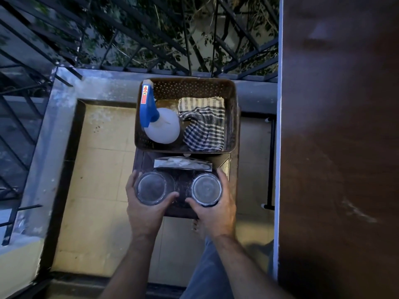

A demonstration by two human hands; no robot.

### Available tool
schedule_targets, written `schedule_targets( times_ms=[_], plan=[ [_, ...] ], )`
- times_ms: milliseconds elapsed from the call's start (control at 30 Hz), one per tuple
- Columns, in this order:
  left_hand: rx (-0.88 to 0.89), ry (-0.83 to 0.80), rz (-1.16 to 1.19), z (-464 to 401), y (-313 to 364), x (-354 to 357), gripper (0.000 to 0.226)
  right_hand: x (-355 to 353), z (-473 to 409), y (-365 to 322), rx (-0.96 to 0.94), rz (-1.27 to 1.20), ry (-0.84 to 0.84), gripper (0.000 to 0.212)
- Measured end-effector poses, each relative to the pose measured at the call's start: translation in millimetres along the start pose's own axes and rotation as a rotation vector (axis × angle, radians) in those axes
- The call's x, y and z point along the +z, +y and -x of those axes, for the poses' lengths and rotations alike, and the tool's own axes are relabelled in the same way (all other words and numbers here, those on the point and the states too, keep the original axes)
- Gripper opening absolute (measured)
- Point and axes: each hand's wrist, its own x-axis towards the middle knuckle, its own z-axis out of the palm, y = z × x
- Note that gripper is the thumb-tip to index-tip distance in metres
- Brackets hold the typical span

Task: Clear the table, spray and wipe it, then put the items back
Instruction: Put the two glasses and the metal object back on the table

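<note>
Crowding glasses (153, 187), tissue holder (182, 164), basket (232, 117)

two glasses (153, 187), one spray bottle (160, 124), one cloth (204, 124), one basket (187, 85)

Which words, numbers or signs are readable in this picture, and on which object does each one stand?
No word or number can be read.
Spray bottle: the red label on its blue head bears a red arrow on a white patch; its small mark below is too blurred to read.
Nothing else shows any text.

Black railing (133, 35), tiled floor (101, 169)
</note>
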Motion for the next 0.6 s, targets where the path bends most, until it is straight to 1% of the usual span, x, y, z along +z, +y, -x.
schedule_targets(
  times_ms=[100,167,300,467,600],
  plan=[
    [-0.027,0.051,-0.033,-1,0,1,0.089,1,-5,0,-0.059,-0.015,-0.009,0.096],
    [-0.028,0.066,-0.037,0,5,1,0.079,-2,-5,-3,-0.084,-0.02,-0.003,0.093],
    [0.006,0.09,-0.026,15,26,-7,0.078,-15,3,-25,-0.125,-0.035,0.062,0.09],
    [0.031,0.175,-0.003,46,76,-25,0.071,-58,9,-76,-0.207,-0.067,0.068,0.087],
    [0.03,0.188,0.013,61,123,-29,0.077,-103,4,-118,-0.307,-0.098,0.055,0.082]
  ],
)
